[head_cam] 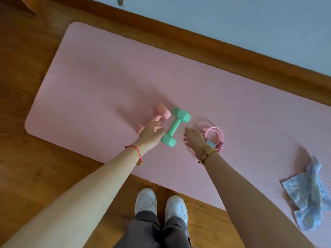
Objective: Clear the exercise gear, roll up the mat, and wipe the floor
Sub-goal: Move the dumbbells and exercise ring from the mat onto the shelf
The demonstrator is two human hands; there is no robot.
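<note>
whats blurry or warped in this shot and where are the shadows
Head view: soft throughout, most smeared around the left hand over the pink dumbbell; the green dumbbell is crisper. Wide-angle lens bows the baseboard and the mat edges. Soft daylight, no glare; faint shadows fall up and left of the dumbbells and cloth.

Illumination is soft and diffuse, moderately bright. Faint shadows fall on the mat [107, 72] beside both hands. Motion blur softens fine detail throughout. Wide-angle distortion bends the skirting board [215, 49].

Ribbed matt mat [107, 72] (foam-like) on glossy wooden floor [26, 59].
</note>
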